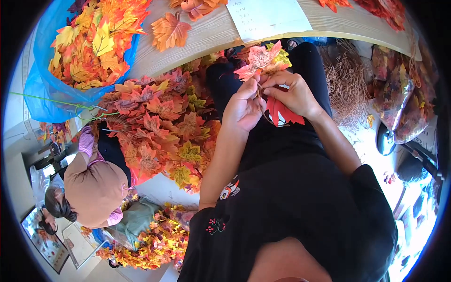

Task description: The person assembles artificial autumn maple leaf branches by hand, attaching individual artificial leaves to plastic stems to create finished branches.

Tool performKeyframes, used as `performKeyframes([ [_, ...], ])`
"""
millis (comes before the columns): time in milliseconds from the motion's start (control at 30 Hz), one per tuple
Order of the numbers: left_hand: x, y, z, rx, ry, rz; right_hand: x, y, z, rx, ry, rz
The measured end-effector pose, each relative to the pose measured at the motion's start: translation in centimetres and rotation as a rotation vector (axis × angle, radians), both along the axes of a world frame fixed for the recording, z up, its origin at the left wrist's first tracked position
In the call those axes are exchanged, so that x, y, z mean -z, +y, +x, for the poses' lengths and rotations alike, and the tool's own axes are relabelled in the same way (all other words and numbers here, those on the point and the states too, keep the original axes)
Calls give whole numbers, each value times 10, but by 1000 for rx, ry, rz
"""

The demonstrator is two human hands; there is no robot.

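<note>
Over my lap, my left hand (pixel 245 107) is closed in a pinch on the thin stem below a small bunch of artificial maple leaves (pixel 261 60), pink-red with some yellow-green. My right hand (pixel 292 95) meets it there, thumb and fingertips pinched at the same stem. Beneath the right palm hangs a bright red artificial leaf (pixel 291 116); whether the palm grips it I cannot tell. A large heap of red, orange and yellow-green leaf garlands (pixel 159 122) lies left of my hands, reaching up to the table edge.
The wooden table (pixel 202 40) ahead bears loose orange leaves (pixel 171 32) and a paper sheet (pixel 268 19). A blue bag (pixel 47 96) of leaves stands left, near a co-worker (pixel 94 190) in pink gloves. Brown bare stems (pixel 346 84) and bagged leaves (pixel 397 101) lie right.
</note>
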State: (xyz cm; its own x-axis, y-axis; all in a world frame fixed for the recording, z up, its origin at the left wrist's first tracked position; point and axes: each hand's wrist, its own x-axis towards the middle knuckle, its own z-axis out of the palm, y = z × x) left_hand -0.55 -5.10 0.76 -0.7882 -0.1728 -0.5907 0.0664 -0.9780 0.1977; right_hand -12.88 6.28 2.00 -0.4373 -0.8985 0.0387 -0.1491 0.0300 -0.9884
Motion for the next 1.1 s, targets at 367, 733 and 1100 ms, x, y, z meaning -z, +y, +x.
performKeyframes([
  [367,-2,1,-1,3,60,-31,2,-1,1,19,-10,21],
  [733,-4,2,-2,17,-24,-88,7,-4,-2,21,-92,21],
  [1100,7,15,6,76,-70,-200,9,3,4,-72,-455,148],
])
